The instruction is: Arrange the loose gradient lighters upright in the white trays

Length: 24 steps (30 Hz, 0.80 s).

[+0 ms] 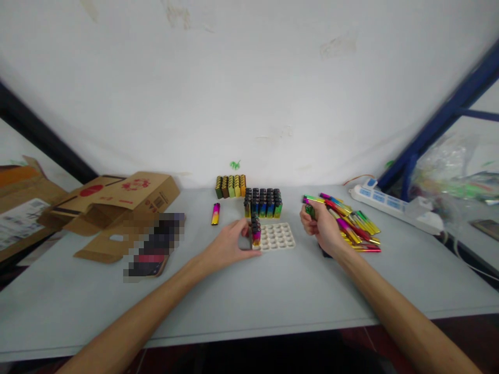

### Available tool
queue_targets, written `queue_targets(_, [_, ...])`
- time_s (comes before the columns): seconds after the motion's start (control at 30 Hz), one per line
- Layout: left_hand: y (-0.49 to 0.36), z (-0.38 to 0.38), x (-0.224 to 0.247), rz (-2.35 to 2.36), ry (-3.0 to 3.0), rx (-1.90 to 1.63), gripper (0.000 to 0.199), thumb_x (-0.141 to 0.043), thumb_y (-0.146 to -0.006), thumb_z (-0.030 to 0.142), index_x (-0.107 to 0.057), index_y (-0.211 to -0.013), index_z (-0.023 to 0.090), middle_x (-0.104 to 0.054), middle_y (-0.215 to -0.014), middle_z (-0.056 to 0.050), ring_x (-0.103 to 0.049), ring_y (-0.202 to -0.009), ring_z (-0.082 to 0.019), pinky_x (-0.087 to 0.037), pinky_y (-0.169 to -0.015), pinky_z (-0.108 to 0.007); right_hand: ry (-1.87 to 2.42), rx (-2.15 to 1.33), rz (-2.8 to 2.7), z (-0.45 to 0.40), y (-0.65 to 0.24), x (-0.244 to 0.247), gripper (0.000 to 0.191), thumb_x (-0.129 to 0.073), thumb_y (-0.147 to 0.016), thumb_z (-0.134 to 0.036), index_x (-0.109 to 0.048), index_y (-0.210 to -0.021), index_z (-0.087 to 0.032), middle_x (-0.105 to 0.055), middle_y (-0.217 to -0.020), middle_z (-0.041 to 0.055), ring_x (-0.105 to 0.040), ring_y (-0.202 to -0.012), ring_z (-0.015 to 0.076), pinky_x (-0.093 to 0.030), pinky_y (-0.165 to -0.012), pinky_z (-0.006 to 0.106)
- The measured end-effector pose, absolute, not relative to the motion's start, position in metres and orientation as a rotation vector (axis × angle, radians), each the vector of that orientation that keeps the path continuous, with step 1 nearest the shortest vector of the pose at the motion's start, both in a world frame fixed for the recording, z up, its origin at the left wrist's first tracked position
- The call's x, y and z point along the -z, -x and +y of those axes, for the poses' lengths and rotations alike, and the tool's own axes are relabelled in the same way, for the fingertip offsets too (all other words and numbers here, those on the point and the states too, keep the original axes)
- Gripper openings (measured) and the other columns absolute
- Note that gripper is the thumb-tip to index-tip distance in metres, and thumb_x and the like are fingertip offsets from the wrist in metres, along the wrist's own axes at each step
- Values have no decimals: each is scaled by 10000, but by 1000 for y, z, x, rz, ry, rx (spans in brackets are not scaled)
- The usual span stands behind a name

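A white tray (pixel 277 237) with rows of round holes lies on the table, and a column of pink-and-yellow lighters (pixel 256 231) with black tops stands upright along its left side. My left hand (pixel 227 243) curves around the tray's left end, thumb along the near edge and fingers at the far corner. To the right, my right hand (pixel 322 226) is closed on a green lighter (pixel 310 210), mostly hidden by the fingers. A purple-pink lighter end also shows at these fingers; I cannot tell whether it is held. Beside this hand lies a pile of shiny coloured lighters (pixel 356 228).
Behind the tray stand blue-yellow lighters (pixel 266 209) and a block of green-to-orange lighters (pixel 231 188). One pink-yellow lighter (pixel 215 214) lies alone. Cardboard boxes (pixel 128 195) and a blurred-out phone (pixel 156 246) lie left; a power strip (pixel 395 205) lies right.
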<state>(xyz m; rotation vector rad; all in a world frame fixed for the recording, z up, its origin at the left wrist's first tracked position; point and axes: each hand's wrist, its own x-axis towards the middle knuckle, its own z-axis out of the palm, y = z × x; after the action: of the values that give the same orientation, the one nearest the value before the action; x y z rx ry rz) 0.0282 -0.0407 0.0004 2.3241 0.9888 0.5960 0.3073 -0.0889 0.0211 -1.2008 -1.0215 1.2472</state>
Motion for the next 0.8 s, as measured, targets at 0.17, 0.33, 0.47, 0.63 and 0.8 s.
queue_targets(0.17, [-28,-41,0,971,-2330,-600,534,-877,-717,518,-451,-865,231,-582,-878,15,-585,-799,-201,-449,-740,-306,1109,-1236,-1071,-88,-302,-25,564,-480,-924,-752,-536,-732,-224,-314,-606,-61,-241,-485,113,-255,-448,252])
queue_targets(0.33, [-28,-41,1,970,-2335,-601,542,-889,-707,506,-446,-858,232,-571,-865,21,-574,-792,-199,-430,-724,-300,1022,-1253,-1104,-91,-295,-22,422,-649,-918,-627,-687,-931,-207,-477,-782,-6,-449,-650,139,-427,-568,264])
queue_targets(0.47, [-29,-40,2,945,-2349,-596,547,-895,-712,493,-439,-861,231,-566,-873,17,-562,-799,-199,-417,-724,-297,1004,-1279,-1102,-91,-295,-16,438,-645,-931,-632,-705,-904,-200,-439,-746,-19,-406,-624,123,-394,-547,241])
queue_targets(0.63, [-29,-39,4,935,-2362,-602,548,-885,-722,504,-428,-856,233,-551,-871,18,-549,-796,-198,-406,-719,-295,1107,-1293,-1044,-92,-296,-15,601,-551,-908,-761,-610,-745,-185,-351,-636,-53,-253,-501,90,-203,-447,220])
queue_targets(0.8, [-28,-38,4,929,-2360,-602,547,-881,-726,497,-418,-852,235,-548,-870,20,-547,-791,-197,-401,-716,-292,1164,-1316,-1001,-94,-295,-21,575,-545,-869,-745,-440,-659,-219,-274,-587,-80,-184,-452,74,-131,-422,213])
